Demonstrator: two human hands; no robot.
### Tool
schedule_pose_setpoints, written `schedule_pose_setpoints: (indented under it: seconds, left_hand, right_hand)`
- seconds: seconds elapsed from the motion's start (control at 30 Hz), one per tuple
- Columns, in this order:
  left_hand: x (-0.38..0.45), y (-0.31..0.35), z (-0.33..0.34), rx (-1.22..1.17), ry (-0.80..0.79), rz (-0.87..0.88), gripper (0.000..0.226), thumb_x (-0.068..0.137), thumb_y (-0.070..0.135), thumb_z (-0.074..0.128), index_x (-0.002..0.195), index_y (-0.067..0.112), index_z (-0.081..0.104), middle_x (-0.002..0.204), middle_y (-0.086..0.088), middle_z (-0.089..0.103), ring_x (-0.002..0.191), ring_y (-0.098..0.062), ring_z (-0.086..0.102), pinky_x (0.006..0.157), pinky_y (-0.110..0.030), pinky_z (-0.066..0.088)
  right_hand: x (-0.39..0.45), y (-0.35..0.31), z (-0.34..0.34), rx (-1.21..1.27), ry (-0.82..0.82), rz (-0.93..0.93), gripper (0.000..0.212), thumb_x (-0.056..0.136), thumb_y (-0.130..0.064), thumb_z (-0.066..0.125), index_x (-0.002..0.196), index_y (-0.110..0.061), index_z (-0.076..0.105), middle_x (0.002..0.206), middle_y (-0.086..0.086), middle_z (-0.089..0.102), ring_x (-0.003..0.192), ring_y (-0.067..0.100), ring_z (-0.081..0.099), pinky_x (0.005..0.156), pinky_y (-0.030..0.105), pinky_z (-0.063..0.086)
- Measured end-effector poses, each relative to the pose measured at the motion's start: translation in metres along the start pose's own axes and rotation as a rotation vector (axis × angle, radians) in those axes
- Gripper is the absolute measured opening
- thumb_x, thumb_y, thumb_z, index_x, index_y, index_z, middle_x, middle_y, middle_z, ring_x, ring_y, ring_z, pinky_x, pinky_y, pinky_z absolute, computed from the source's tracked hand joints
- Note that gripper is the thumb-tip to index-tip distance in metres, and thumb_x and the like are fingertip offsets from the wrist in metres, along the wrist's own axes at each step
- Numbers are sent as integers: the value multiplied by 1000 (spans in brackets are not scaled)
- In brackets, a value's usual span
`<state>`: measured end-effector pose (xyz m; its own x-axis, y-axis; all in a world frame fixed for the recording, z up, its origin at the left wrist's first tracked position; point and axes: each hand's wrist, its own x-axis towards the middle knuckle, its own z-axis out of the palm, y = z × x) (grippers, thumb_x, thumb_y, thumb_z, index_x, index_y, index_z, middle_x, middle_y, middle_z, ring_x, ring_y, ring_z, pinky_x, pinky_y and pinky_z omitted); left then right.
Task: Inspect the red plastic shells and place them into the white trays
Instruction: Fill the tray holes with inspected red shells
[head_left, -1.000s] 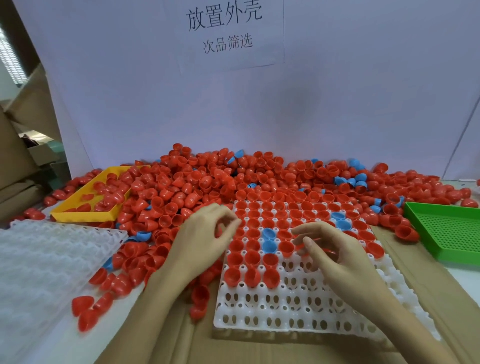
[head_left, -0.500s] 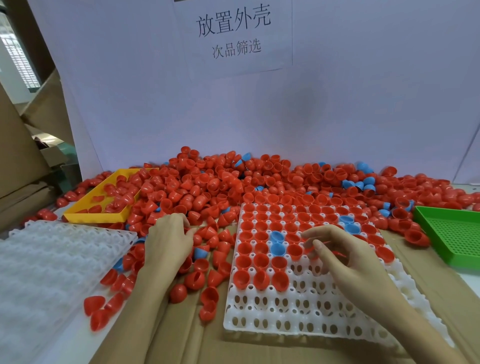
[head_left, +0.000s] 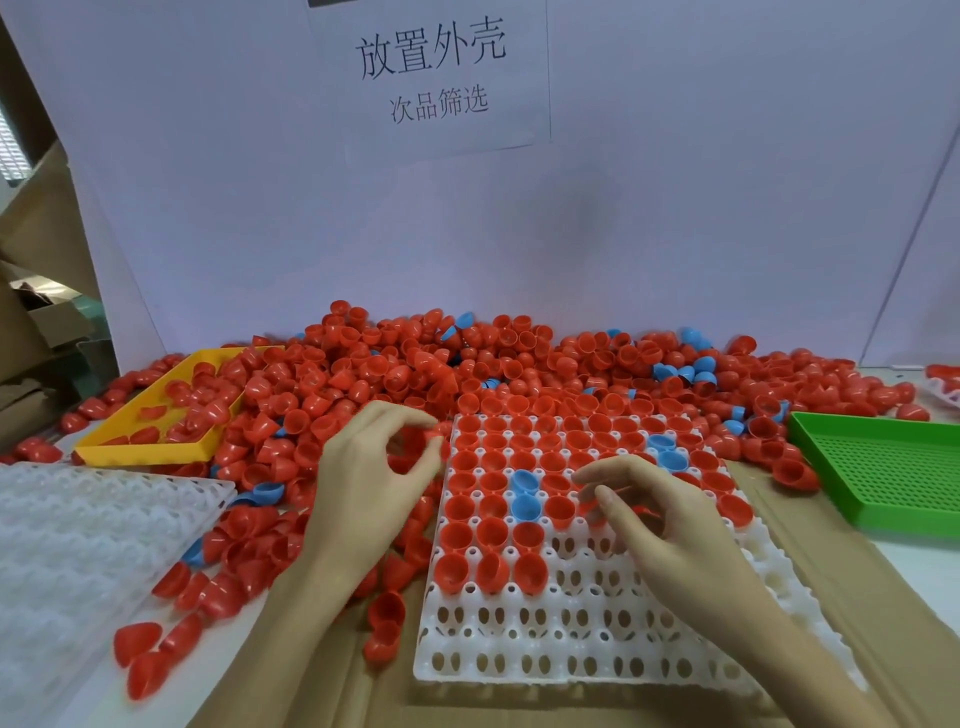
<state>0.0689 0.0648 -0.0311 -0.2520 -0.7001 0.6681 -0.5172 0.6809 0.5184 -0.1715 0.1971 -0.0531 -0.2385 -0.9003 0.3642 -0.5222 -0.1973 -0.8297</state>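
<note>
A big heap of red plastic shells (head_left: 415, 374), with a few blue ones mixed in, lies across the back of the table. In front of it a white tray (head_left: 571, 649) has its far rows filled with red shells (head_left: 493, 535) and a few blue shells (head_left: 524, 506); its near rows are empty. My left hand (head_left: 363, 478) hovers at the tray's left edge, thumb and forefinger pinched on a red shell. My right hand (head_left: 670, 525) is over the tray's middle, fingers curled around a red shell that is partly hidden.
A second white tray (head_left: 78, 530) lies at the left. A yellow tray (head_left: 150, 447) with some red shells sits at the back left, and a green perforated tray (head_left: 883, 467) at the right. Loose shells (head_left: 384, 618) lie on the cardboard (head_left: 857, 597). A white backboard stands behind.
My left hand reached left into the loose shells, then came back to the tray's left edge with a shell pinched. My right hand stayed over the tray's middle.
</note>
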Motion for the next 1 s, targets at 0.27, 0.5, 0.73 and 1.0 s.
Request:
schedule_pose_setpoints:
  seconds: [0.27,0.5,0.73,1.0]
  left_hand:
    - [-17,41,21,-655,-324,-89,26,90,20,79,115,27,76,116,6,76,115,-16,71,94,-23,57]
    - [-23,49,24,-727,-363,-86,34,86,18,85,118,24,74,117,4,76,113,-17,72,90,-22,59]
    - [-18,48,18,-681,-343,-29,35,88,13,83,118,28,74,117,5,76,114,-17,71,93,-20,56]
    - [-6,-2,9,187,-173,31,41,89,-1,67,119,26,71,117,18,65,112,-6,54,105,-36,47]
  right_hand:
    - [-4,-9,10,97,-57,-137,59,89,-30,78,141,-45,53,112,-16,69,98,10,74,76,26,62]
    - [-5,-13,9,74,50,-260,33,89,-29,79,120,-34,68,100,-12,75,89,15,75,68,21,59]
    - [-4,-12,5,78,48,-193,30,92,-22,77,118,-31,67,99,-15,74,90,14,75,67,21,59]
    - [-3,-9,5,165,28,-104,28,93,-28,70,120,-31,64,103,-16,71,92,13,73,73,21,58]
